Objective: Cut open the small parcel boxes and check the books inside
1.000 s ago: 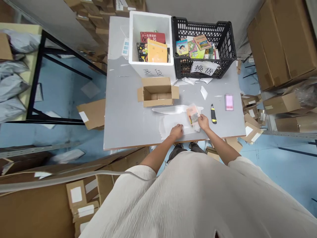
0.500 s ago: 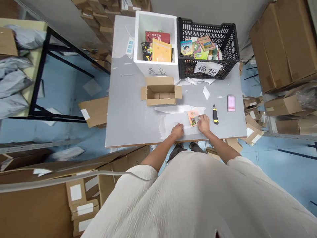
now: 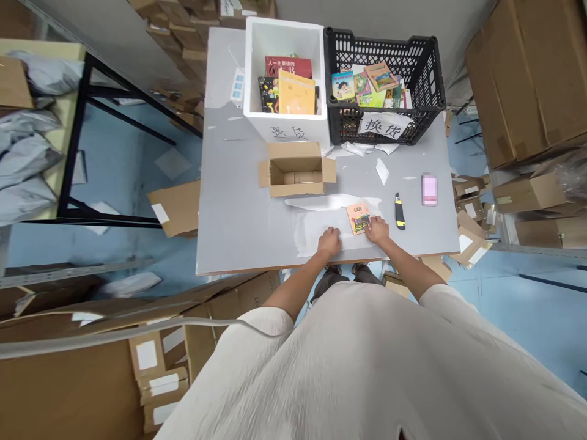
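A small orange-pink book (image 3: 358, 217) with a colourful picture on its cover lies flat near the table's front edge. My right hand (image 3: 377, 230) is at the book's lower right edge, with fingers closed on that edge. To the left of the book, my left hand (image 3: 329, 242) rests on the tabletop, apart from the book, its fingers slightly bent and spread. Nothing shows in it. A black and yellow utility knife (image 3: 400, 212) lies right of my right hand. Behind the hands stands an open cardboard box (image 3: 296, 189), its flaps folded out.
On the grey table (image 3: 238, 208), a white foam box (image 3: 285, 125) and a black plastic crate (image 3: 387, 110) hold books at the back. A phone (image 3: 430, 189) lies at the right. Torn paper scraps (image 3: 382, 172) lie near the crate. Cartons stand around the table.
My right hand has shifted slightly down along the book's right edge, baring more of the cover. My left hand stays in nearly the same place.
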